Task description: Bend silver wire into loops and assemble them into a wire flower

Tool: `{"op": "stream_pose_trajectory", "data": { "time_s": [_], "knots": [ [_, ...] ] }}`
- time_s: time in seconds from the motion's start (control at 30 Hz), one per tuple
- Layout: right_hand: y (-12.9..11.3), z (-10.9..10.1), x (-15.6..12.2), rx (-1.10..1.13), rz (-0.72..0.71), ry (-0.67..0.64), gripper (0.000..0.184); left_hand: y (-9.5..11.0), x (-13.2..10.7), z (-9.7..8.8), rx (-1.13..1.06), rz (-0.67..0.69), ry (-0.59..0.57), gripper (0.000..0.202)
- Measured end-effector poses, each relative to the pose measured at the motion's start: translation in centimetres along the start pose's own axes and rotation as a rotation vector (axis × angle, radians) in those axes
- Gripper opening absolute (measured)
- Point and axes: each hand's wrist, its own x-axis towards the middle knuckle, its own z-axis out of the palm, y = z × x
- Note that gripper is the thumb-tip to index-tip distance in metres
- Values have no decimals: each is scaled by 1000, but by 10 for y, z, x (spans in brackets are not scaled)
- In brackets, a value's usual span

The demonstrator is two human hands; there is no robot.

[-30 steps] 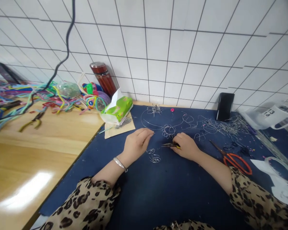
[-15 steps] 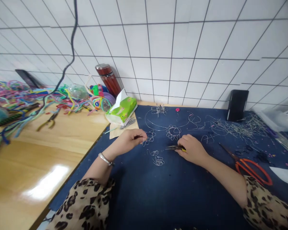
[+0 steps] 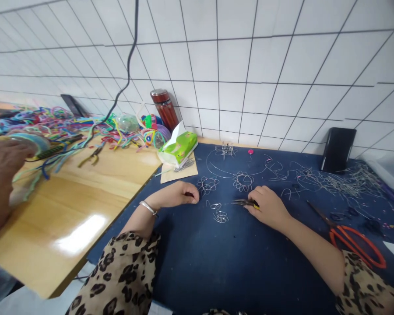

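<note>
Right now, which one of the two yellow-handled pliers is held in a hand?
The pliers in the person's right hand, over the dark blue mat. The other pair lies on the wooden table, left of the tissue pack, with no hand on it.

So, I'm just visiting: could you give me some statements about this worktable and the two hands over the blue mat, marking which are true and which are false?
1. The right hand holds pliers. True.
2. The left hand holds the red bottle. False: the bottle is near the tiled wall, beyond the green tissue pack.
3. Two flower-shaped wire pieces lie on the blue mat. True.
4. The scissors have green handles. False: the handles are orange.
5. The black device beyond the scissors lies flat. False: it stands propped up near the wall.
</note>
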Motion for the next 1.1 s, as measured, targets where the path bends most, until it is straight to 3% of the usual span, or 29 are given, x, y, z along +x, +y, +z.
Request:
{"op": "stream_pose_trajectory", "data": {
  "time_s": [0.17,0.4,0.67,0.83,1.1],
  "knots": [
    [1,1,0,-6,-20,1,15,0,-2,-3,15,5,-17,15],
    [2,1,2,9,-23,-12,14,3,2,0,0,32,53,11],
    [1,0,1,9,-8,-33,14,25,12,15,119,76,233,11],
    [1,0,1,12,-11,-25,15,30,18,27,307,82,180,10],
    [0,-1,1,12,-24,1,14,33,13,25,314,42,195,12]
  ]
}}
